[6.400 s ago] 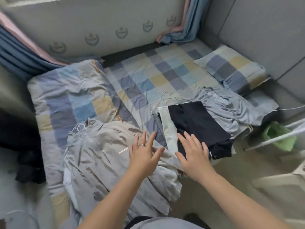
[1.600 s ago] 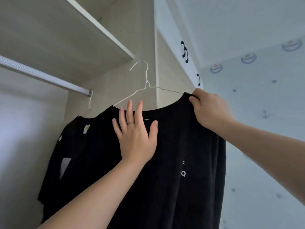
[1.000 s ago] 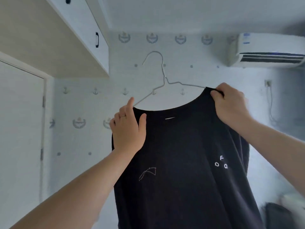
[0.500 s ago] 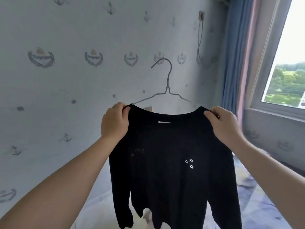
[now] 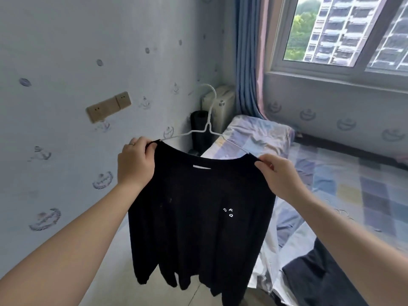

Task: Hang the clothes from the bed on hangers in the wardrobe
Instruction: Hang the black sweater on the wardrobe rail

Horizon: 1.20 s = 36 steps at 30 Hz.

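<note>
I hold the black shirt (image 5: 198,217) by both shoulders, left hand (image 5: 134,164) and right hand (image 5: 280,175) fingers (image 5: 263,161) pinching fabric to keep it spread on its white hanger (image 5: 208,120), beside the bed's (image 5: 353,195) long edge (wardrobe out of view).

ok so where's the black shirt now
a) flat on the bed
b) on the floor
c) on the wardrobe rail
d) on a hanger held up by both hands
d: the left hand and right hand each grip a shoulder of the black shirt, which sits on the white hanger in mid-air.
</note>
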{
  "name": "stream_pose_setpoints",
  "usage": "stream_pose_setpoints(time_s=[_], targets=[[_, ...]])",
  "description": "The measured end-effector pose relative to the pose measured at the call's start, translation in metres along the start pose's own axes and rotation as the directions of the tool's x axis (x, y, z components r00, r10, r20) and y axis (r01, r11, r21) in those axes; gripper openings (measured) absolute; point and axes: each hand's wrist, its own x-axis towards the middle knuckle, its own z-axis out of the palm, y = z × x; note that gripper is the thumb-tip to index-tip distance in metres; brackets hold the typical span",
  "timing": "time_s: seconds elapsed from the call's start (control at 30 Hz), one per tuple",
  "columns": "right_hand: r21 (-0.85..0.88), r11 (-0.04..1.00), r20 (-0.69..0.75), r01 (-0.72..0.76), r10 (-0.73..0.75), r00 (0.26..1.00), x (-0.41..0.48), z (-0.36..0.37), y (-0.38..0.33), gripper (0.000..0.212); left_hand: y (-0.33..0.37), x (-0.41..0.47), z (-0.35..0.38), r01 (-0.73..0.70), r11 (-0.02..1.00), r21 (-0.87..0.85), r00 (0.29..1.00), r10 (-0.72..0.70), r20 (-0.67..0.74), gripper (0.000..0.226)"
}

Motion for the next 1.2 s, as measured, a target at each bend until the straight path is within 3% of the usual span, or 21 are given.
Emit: stream_pose_setpoints(time_s=[0.43, 0.7, 0.87, 0.97, 1.1, 1.2], targets=[[-0.064, 0.991, -0.119, -0.116, 0.108, 0.987, 0.127, -0.015, 0.115, 0.011, 0.037, 0.118, 0.192, -0.054, 0.997, -0.058, 0.984, 0.063, 0.169, 0.020], [-0.201, 0.934, -0.124, -0.294, 0.273, 0.954, 0.195, 0.035, 0.191, 0.009, 0.008, 0.168, 0.319, -0.026, 0.997, -0.069, 0.932, 0.049, 0.360, 0.020], [-0.344, 0.800, -0.124, -0.492, 0.480, 0.868, 0.237, 0.087, 0.247, 0.011, -0.019, 0.186, 0.405, 0.020, 0.998, -0.065, 0.845, 0.018, 0.535, 0.021], [-0.476, 0.707, -0.115, -0.524, 0.540, 0.834, 0.261, 0.120, 0.279, 0.015, -0.040, 0.191, 0.455, 0.077, 0.996, -0.035, 0.798, -0.040, 0.602, 0.021], [-0.358, 0.681, -0.115, -0.638, 0.646, 0.754, 0.299, 0.162, 0.318, 0.021, -0.061, 0.194, 0.508, 0.144, 0.990, 0.009, 0.776, -0.118, 0.619, 0.022], [-0.231, 0.657, -0.036, -0.718, 0.731, 0.681, 0.328, 0.189, 0.342, 0.037, -0.071, 0.202, 0.545, 0.210, 0.977, 0.042, 0.750, -0.189, 0.634, 0.025]])
